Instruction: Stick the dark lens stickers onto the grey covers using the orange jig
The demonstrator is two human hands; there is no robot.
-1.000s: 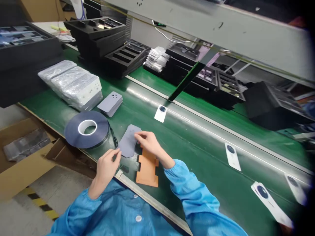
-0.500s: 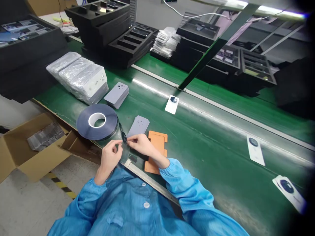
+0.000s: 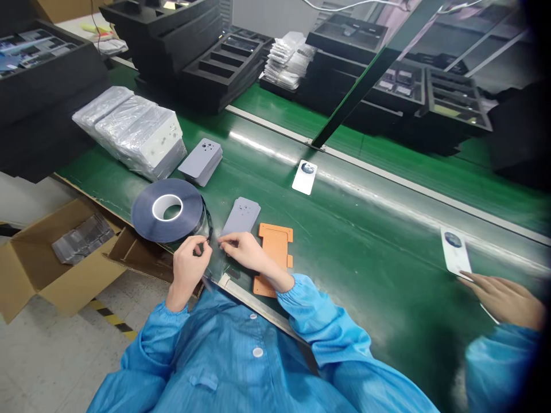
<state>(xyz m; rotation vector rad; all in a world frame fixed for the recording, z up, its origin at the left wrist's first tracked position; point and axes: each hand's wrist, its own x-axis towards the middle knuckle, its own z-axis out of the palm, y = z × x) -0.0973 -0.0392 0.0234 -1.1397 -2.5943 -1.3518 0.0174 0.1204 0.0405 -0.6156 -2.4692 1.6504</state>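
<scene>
A large roll of clear bluish film (image 3: pixel 142 215) with a white core lies flat at the table's near left edge. From its right side runs a film strip with dark stickers (image 3: pixel 209 221). My left hand (image 3: pixel 189 264) is closed in a pinch on this strip, just below the roll. My right hand (image 3: pixel 245 250) has thumb and forefinger pinched together to the right of the strip; whatever is between them is too small to make out. Beyond that hand is a small stack of grey phone back panels (image 3: pixel 241 215). An orange fixture plate (image 3: pixel 275 246) lies partly under my right wrist.
Another stack of grey panels (image 3: pixel 201 162) and plastic-wrapped panel bundles (image 3: pixel 133 126) stand behind the roll. White cards with dark circles (image 3: pixel 305 178) lie along the green table. At right, a co-worker's hand (image 3: pixel 503 295) touches one card. Black trays (image 3: pixel 219 69) and a cardboard box (image 3: pixel 55 281) flank the left.
My hands have drawn slightly apart, and the black round sticker that showed between them is no longer visible there. A co-worker's hand has come in at the right and touches a white card.
</scene>
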